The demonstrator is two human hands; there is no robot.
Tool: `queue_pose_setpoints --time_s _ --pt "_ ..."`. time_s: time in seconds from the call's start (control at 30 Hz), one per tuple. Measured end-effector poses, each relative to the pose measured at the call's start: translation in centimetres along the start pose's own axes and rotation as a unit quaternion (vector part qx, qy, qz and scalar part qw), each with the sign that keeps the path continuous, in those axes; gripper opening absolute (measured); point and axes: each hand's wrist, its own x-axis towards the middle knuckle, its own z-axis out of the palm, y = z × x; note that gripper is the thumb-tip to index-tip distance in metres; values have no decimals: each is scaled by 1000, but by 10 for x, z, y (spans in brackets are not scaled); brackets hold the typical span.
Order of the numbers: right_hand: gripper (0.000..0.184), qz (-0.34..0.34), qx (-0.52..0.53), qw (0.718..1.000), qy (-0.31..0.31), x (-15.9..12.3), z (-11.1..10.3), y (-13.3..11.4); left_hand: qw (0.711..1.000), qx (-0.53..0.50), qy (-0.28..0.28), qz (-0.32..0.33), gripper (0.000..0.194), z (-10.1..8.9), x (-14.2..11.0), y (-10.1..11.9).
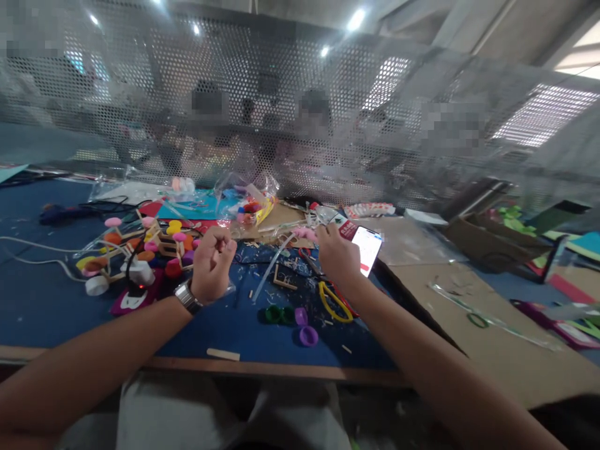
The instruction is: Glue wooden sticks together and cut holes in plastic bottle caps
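My left hand (213, 265), with a metal watch (187, 296) on its wrist, is held above the table with its fingers curled closed; nothing shows in them. To its left lies a cluster of small wooden frames with colourful round caps (162, 244). My right hand (338, 257) reaches farther in, its fingers bent downward and their tips partly hidden, so what they hold cannot be made out. A small pink piece (304, 234) is by those fingertips. Just right of that hand a lit phone (368, 250) is propped up. Scissors with yellow handles (334, 304) lie beneath the right forearm.
Green caps (280, 314) and purple caps (308, 336) lie near the front edge, with a wooden stick (224, 355). A purple power strip (135, 300) with a white plug sits left. Cardboard (492, 350) covers the right side. A perforated metal screen (281, 137) stands behind.
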Motion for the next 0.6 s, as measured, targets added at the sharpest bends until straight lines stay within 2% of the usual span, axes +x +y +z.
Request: queue_pose_setpoints --time_s 0.2,0.37,0.5,0.6 --pt "31 -27 33 997 -60 10 11 -20 999 14 -30 -9 28 1 -2 1" --pt "24 -81 76 988 -108 11 17 -29 997 42 -64 -10 23 2 -5 2" --pt "29 -109 95 982 -122 12 19 -31 995 68 -77 1 18 3 -6 1" --pt "26 -127 107 979 -119 10 16 -33 993 81 -88 15 15 4 -6 0"
